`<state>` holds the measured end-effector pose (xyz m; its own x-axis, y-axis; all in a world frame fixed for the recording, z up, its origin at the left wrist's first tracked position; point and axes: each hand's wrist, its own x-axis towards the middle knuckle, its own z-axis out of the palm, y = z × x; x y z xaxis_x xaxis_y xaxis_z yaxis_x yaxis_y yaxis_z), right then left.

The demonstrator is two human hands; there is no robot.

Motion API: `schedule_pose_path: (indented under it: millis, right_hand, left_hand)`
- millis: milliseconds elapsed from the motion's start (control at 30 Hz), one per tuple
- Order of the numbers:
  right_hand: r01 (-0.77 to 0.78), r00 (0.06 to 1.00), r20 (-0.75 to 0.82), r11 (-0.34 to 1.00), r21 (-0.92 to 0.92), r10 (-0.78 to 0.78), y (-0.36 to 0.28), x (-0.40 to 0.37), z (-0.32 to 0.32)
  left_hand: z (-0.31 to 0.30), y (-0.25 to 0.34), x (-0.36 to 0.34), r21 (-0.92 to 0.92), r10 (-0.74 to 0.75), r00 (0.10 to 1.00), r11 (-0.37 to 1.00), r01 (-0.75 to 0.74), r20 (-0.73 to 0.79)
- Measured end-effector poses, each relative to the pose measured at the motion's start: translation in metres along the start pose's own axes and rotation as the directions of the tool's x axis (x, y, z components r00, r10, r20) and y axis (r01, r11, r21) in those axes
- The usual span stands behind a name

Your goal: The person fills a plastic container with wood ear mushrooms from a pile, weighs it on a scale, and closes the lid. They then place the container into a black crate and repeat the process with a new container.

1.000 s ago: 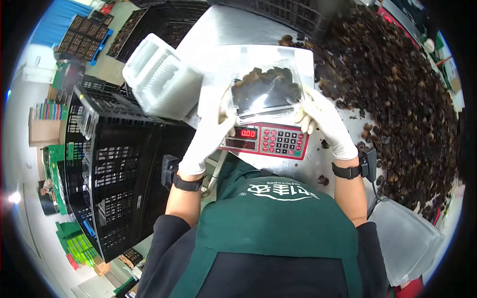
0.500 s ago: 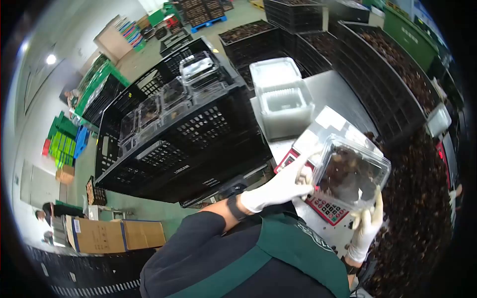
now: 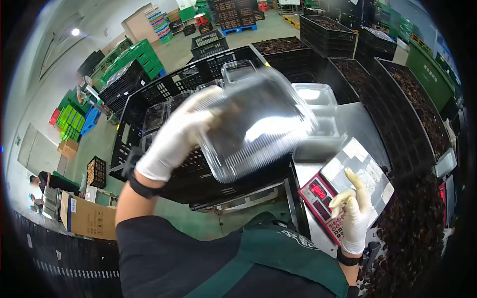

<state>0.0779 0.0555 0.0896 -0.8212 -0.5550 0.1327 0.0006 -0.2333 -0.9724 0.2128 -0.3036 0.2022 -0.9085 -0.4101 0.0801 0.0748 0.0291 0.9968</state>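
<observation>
One clear box (image 3: 261, 121) in the left hand (image 3: 176, 135)

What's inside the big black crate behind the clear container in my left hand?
Clear plastic boxes show inside the black crate. Your left hand and the clear container it holds cover much of the interior, so what lies behind them can't be seen.

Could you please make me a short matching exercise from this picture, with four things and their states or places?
1. Left hand
2. Scale
3. Cardboard box
4. Right hand

A. Showing red digits
B. Gloved, holding nothing
C. Gripping a clear container
D. Brown, at the picture's lower left

Pairs: 1-C, 2-A, 3-D, 4-B
</observation>
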Motion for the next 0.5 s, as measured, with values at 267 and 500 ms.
schedule_pose_path:
  millis: [267,500]
  right_hand:
    - [-0.083,0.920,-0.382,0.996,0.018,0.084,0.044,-0.042,-0.042]
    - [-0.164,0.715,-0.685,0.986,0.027,0.138,0.046,-0.126,-0.070]
  left_hand:
    - [-0.200,-0.058,0.108,-0.179,-0.294,0.867,0.954,0.241,-0.402]
    - [-0.158,-0.058,0.171,0.963,0.235,0.970,0.241,-0.123,0.065]
